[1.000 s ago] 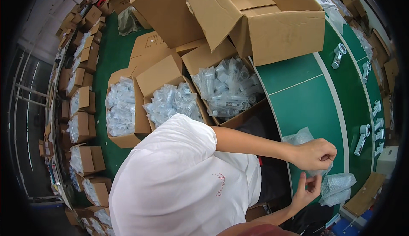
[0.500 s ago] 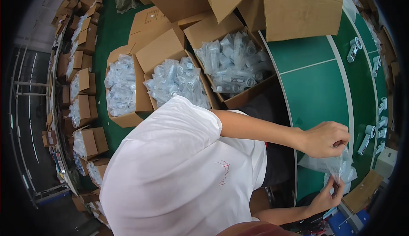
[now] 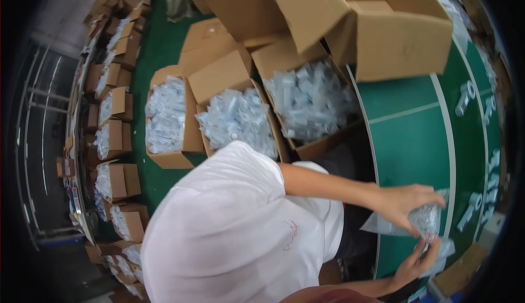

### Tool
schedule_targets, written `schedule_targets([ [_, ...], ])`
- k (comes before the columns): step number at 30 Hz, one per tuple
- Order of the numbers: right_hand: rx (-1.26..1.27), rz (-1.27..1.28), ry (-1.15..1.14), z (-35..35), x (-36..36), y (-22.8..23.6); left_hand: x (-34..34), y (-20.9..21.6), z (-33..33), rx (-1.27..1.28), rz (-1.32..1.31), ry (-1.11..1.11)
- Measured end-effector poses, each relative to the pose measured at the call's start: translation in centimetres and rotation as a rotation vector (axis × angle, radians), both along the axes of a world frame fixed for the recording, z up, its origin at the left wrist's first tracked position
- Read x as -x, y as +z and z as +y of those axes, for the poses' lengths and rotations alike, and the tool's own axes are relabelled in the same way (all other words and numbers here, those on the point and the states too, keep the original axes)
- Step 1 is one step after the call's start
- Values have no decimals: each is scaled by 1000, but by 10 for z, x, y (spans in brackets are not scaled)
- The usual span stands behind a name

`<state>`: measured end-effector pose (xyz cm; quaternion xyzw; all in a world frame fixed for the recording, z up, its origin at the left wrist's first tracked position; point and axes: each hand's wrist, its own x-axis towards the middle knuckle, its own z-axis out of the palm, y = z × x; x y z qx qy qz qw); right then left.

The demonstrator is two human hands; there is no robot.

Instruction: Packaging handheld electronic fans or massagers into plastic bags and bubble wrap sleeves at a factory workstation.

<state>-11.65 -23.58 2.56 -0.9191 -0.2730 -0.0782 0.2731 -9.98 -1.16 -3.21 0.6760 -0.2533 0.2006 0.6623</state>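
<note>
My left hand (image 3: pixel 402 204) reaches across my white shirt (image 3: pixel 235 237) to the green table (image 3: pixel 410 139) and grips a small clear plastic bag (image 3: pixel 424 221), bunched at its top, with pale contents inside. My right hand (image 3: pixel 415 262) comes up from below, and its fingertips pinch the lower edge of the same bag. More crumpled clear plastic (image 3: pixel 377 226) hangs to the left of the bag. Both hands sit just over the table's white stripe.
Open cardboard boxes (image 3: pixel 235 117) full of clear bagged parts stand beside me, with another box (image 3: pixel 311 101) nearer the table. A large empty carton (image 3: pixel 394 24) lies on the table's far end. Small white parts (image 3: pixel 465 98) line the right edge. Rows of filled boxes (image 3: pixel 109 133) run along the left.
The view has tilted, and the boxes now sit higher and closer. My left hand has closed tighter over the bag's top, and my right hand has come up under it.
</note>
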Motion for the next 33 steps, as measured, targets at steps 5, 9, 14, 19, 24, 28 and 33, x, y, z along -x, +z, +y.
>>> schedule_targets([
  [5, -395, -69, -305, -7, -28, -18, -32, -32, -16, 118, 27, -10],
  [9, -75, -228, -741, -109, -65, -73, -43, -35, -16, 221, 100, 86],
  [14, 517, -337, -1141, -144, -69, -143, -46, -26, -10, 311, 165, 141],
  [19, 232, -485, -1037, -168, -41, -172, -43, -15, -8, 309, 144, 205],
  [24, 20, -258, -1084, -249, -32, -224, -47, -11, -7, 288, 161, 240],
  [28, 156, -193, -1048, -280, -25, -209, -42, -5, -11, 333, 218, 221],
  [33, 202, -87, -999, -250, -19, -170, -32, 11, 0, 386, 222, 159],
])
